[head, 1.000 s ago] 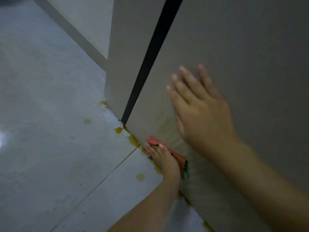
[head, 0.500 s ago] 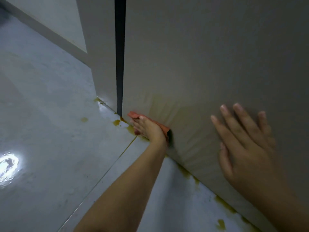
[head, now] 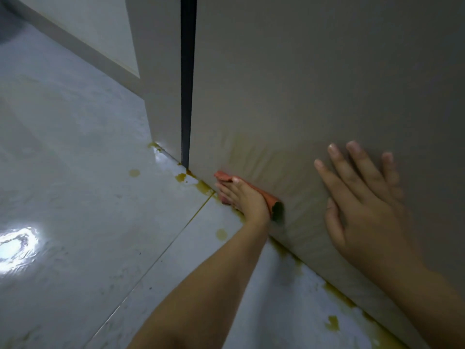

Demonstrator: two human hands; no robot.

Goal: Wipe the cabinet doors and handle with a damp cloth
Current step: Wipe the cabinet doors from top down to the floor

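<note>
The grey cabinet door [head: 314,84] fills the right side, with brownish smears low on it near the floor. My left hand [head: 241,197] holds an orange cloth [head: 269,200] against the door's bottom edge, a little right of the dark vertical gap [head: 187,84] between the doors. Part of the cloth sticks out past my fingertips, and a dark corner shows behind my wrist. My right hand [head: 362,197] lies flat on the door further right, fingers spread and straight. No handle is in view.
A second grey door panel [head: 163,84] stands left of the gap. The glossy grey tiled floor [head: 75,197] carries yellow-brown drips and puddles [head: 332,323] along the cabinet base. A bright light reflection sits at the left edge.
My left hand slid the cloth along the door's bottom edge toward the gap. My right hand shifted from above the cloth to a spot well to its right.
</note>
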